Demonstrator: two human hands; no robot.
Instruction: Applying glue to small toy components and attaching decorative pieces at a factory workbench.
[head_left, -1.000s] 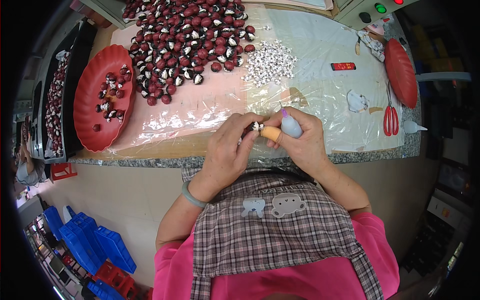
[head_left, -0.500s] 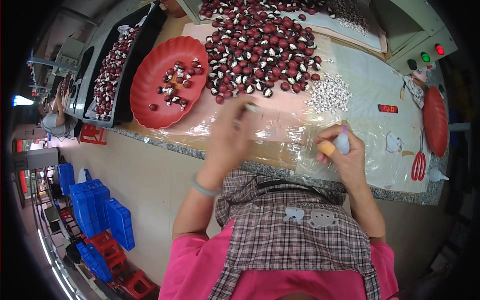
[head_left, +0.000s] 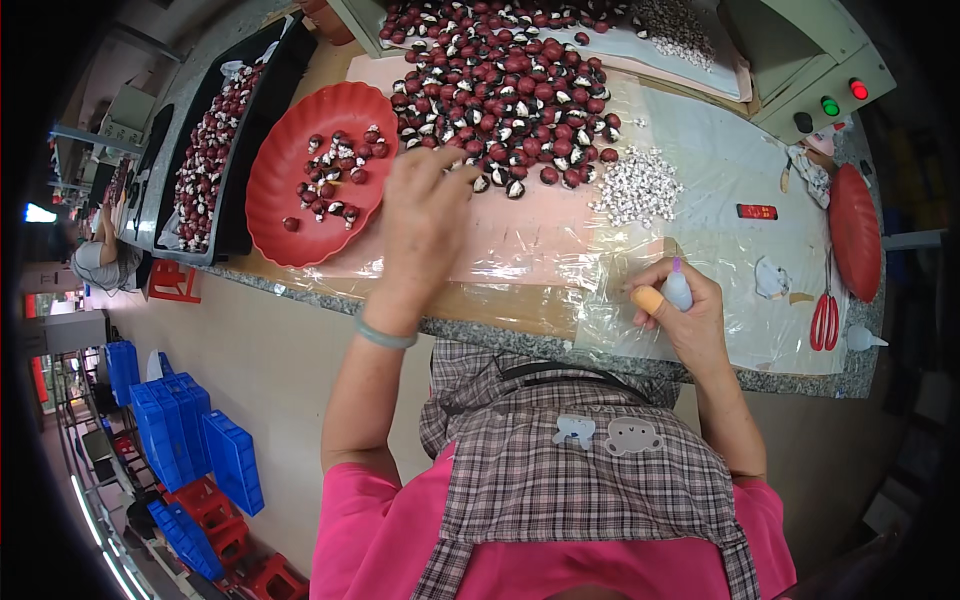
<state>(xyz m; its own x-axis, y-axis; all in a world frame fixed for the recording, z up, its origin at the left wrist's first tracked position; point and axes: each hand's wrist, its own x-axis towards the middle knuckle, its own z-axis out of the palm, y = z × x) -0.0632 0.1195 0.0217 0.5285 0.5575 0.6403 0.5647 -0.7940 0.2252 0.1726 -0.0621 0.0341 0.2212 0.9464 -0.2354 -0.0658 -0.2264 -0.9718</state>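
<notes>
My left hand point(head_left: 428, 215), slightly blurred, hovers between a red scalloped plate point(head_left: 275, 215) and the near edge of a large pile of dark red, black and white balls point(head_left: 520, 110). Its fingers are curved and apart, and nothing shows in them, though the fingertips are partly hidden. Several balls with small white bits point(head_left: 335, 180) lie in the plate. In my right hand point(head_left: 690, 305), low over the plastic-covered table, a small translucent squeeze bottle point(head_left: 677, 290) with a purple tip is gripped. An orange cover wraps the thumb. A heap of small white pieces point(head_left: 640, 187) lies beyond it.
At left stands a long black tray point(head_left: 240, 165) full of similar balls. Red-handled scissors point(head_left: 825, 322), another bottle point(head_left: 864, 338), a red-black packet point(head_left: 757, 212) and a second red plate point(head_left: 855, 230) lie at right. A machine with lit buttons point(head_left: 830, 106) stands behind.
My left hand has moved left and a little away from me, toward the red plate and the pile's edge. My right hand keeps hold of the bottle nearly in place. The view has shifted slightly.
</notes>
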